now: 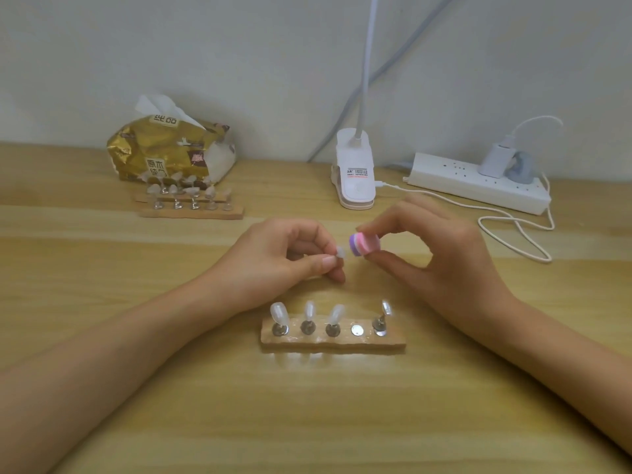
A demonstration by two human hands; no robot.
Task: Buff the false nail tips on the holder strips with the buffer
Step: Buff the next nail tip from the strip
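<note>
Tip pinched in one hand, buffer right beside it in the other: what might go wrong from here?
1. The left hand pinches the nail tip only at its fingertips; pressure from the buffer in the right hand might flick it loose.
2. Both hands hover just behind the holder strip; a lowered wrist may knock its standing tips.

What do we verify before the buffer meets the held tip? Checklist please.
1. Buffer pinched in right hand: ok.
2. Nail tip pinched in left hand: ok.
3. Buffer end faces the tip: ok.
4. Buffer and tip in contact: cannot tell, too close.
5. Empty slot on near holder strip free for return: ok.
6. Tip surface already buffed: cannot tell, blurred.
</note>
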